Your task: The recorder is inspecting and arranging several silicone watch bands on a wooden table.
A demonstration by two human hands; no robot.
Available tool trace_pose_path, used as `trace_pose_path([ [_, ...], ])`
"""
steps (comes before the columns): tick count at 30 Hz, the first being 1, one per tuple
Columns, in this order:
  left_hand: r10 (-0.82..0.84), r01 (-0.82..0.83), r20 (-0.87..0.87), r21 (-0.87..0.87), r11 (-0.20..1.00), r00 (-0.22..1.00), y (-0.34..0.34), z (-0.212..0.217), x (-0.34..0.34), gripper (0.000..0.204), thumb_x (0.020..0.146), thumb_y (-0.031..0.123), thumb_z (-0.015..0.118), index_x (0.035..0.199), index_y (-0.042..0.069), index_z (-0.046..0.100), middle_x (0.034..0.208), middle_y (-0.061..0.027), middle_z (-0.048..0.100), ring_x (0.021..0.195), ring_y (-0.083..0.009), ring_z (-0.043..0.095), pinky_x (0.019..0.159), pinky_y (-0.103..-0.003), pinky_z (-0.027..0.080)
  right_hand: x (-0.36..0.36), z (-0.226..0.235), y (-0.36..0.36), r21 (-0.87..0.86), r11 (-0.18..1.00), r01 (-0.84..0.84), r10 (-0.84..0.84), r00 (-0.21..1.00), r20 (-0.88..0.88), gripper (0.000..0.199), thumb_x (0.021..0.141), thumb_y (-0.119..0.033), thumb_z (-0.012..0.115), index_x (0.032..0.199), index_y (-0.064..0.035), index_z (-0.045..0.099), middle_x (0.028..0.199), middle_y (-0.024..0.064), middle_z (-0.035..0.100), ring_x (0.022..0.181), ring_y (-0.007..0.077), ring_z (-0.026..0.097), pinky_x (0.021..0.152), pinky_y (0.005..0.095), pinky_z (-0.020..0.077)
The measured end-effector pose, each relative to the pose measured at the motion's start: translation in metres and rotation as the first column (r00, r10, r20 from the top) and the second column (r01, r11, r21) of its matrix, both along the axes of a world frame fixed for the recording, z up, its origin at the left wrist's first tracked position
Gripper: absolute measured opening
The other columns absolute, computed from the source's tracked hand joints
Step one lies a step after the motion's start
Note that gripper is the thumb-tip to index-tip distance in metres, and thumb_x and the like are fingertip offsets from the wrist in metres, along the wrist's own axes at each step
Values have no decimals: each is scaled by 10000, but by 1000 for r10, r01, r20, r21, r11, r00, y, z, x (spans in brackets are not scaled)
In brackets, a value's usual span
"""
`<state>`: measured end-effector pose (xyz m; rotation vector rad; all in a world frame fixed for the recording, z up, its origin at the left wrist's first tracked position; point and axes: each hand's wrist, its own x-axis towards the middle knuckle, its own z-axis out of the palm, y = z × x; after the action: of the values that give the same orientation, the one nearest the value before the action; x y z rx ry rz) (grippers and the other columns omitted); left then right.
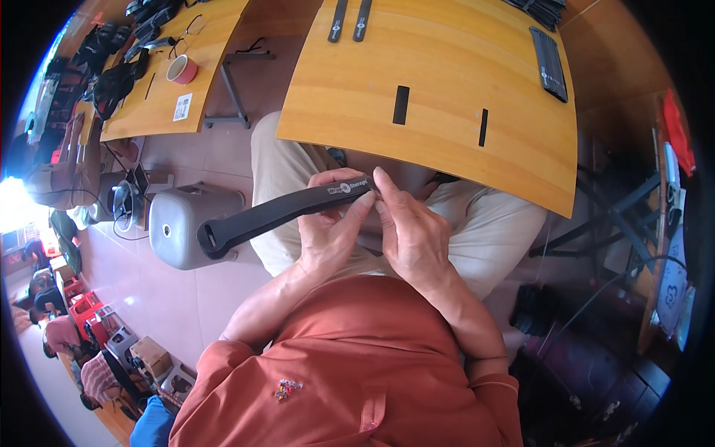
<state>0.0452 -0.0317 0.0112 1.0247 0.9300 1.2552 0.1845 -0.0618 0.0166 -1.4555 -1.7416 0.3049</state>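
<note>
Above my lap, both hands hold a long black fabric strap (279, 211) with pale print near one end and a slotted loop at the other. My left hand (328, 231) grips it from below, thumb along its edge, and the slotted end sticks out to the left. The fingers of my right hand (410, 231) pinch the printed end, where the fingertips of both hands meet. What lies between those fingertips is hidden. Two similar black straps (360, 21) lie at the table's far left, and a flat stack of black straps (549, 64) lies at its right edge.
The wooden table (447, 82) ahead has two dark slots. A second table (212, 52) at the left bears a pink cup (182, 70), a white label sheet (182, 107) and glasses. A grey stool (175, 227) stands left of my legs. Other people sit at the far left.
</note>
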Motion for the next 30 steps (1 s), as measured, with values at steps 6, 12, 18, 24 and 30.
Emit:
trace_pose_path([
  [6, -160, 147, -363, -61, 987, 918, 9, -5, -18, 257, 887, 10, 759, 1105, 19, 623, 1005, -57, 673, 920, -115, 645, 762, -273, 524, 27, 22, 4, -90, 984, -156, 179, 899, 401, 519, 774, -87, 694, 1290, -112, 647, 794, 33, 564, 632, 227, 602, 538, 371, 540],
  [12, -437, 573, -713, -60, 818, 549, 37, 22, -38, 286, 845, 71, 751, 1088, -13, 626, 884, -191, 679, 851, -361, 676, 742, -408, 524, 48, 45, 20, -97, 932, -349, 325, 685, 652, 284, 832, -183, 645, 1102, -149, 729, 768, -3, 566, 676, 171, 583, 572, 306, 466],
  [18, -631, 637, -606, -251, 729, 484, 53, 38, -37, 272, 845, 68, 736, 1076, -11, 617, 815, -158, 644, 805, -278, 653, 723, -379, 508, 52, 51, 31, -163, 880, -446, 429, 599, 677, 280, 838, -168, 636, 1089, -195, 759, 799, -14, 548, 756, 186, 564, 753, 366, 459],
  [24, -663, 554, -372, -364, 748, 650, 43, 47, -42, 290, 901, 59, 714, 1143, -3, 566, 881, -16, 578, 830, -87, 553, 757, -275, 476, 50, 37, 24, -319, 872, -372, 411, 910, 60, 265, 795, -142, 795, 1059, -124, 775, 713, 44, 605, 646, 212, 618, 594, 353, 483],
  [30, -679, 570, -205, -406, 715, 705, 35, 33, -49, 326, 923, 66, 732, 1185, 8, 546, 976, 0, 593, 895, -76, 569, 808, -249, 480, 41, 7, 13, -350, 825, -444, 299, 868, -398, 325, 811, -107, 808, 1130, -101, 753, 832, 104, 732, 739, 264, 731, 651, 346, 556],
])
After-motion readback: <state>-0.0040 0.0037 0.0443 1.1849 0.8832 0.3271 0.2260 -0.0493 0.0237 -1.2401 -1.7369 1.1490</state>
